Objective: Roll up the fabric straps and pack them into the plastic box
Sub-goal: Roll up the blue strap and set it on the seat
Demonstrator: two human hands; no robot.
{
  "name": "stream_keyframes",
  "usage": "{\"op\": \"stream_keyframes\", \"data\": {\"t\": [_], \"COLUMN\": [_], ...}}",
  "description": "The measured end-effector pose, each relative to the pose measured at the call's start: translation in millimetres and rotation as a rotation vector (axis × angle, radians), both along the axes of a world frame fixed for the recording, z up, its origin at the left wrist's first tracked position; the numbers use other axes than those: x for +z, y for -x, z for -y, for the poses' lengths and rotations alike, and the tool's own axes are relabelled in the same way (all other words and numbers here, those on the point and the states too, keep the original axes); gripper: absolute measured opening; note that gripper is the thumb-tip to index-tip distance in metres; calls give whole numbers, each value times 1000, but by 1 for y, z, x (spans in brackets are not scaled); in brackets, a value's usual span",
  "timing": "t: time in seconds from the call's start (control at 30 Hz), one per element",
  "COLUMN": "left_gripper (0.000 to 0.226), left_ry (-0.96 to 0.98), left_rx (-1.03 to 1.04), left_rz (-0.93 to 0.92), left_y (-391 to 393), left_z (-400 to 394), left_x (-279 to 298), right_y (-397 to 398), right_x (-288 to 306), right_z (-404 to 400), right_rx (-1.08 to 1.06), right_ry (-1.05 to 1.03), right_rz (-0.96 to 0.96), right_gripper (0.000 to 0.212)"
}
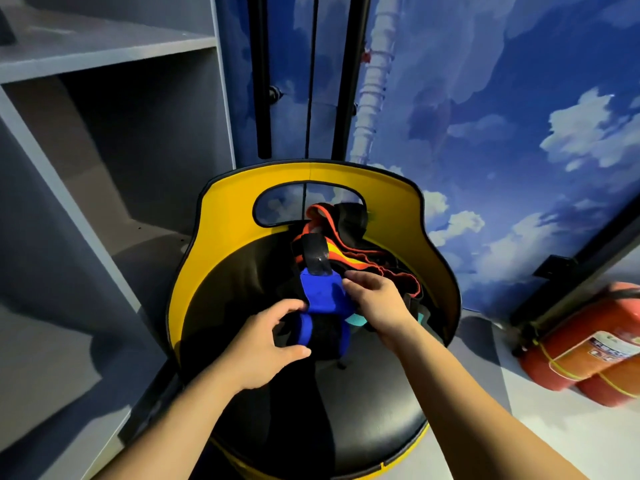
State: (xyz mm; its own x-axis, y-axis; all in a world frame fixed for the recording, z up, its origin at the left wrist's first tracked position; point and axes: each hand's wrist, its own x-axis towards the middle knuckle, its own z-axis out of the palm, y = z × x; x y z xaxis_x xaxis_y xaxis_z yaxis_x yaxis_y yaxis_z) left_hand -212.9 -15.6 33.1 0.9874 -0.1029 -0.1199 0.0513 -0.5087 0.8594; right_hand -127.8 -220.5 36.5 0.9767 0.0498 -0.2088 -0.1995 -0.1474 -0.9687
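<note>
A blue and black fabric strap [320,299] lies partly rolled on the black seat of a round chair [346,410]. My left hand [266,344] grips the rolled lower part of this strap between thumb and fingers. Just to the right, my right hand [377,299] pinches the strap's blue edge. A black hook-and-loop tab [316,254] sticks up from the strap's top. Behind it a pile of other straps, orange, yellow and black [349,244], rests against the chair's yellow backrest [225,220]. A teal strap [355,320] peeks out under my right wrist. No plastic box is in view.
Grey shelving [104,133] stands to the left of the chair. A wall printed with sky and clouds [519,116] rises behind it, with black vertical poles [263,81]. Red fire extinguishers [588,348] lie on the floor at the right.
</note>
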Motion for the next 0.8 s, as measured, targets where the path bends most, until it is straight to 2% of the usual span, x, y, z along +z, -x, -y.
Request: {"op": "stream_keyframes", "data": {"t": [0.13,0.33,0.53,0.63,0.8], "left_gripper": [67,63,64,56,62], "left_ry": [-22,-29,53,139,419], "left_rx": [-1,-16,73,124,268], "left_rz": [-37,-50,-103,-138,-216], "left_y": [-1,-1,-3,-6,-12], "left_z": [-5,-4,-6,-8,-8], "left_x": [-5,-6,-8,-7,-5], "right_y": [-2,-3,-3,-1,7], "right_x": [-1,6,13,17,26], "right_z": [-4,-10,-12,-13,-19], "right_rx": [-28,-99,-113,-83,3], "right_ry": [-118,-295,-212,-165,-28], "right_rz": [-32,-46,109,220,451], "right_gripper": [33,23,29,28,4]}}
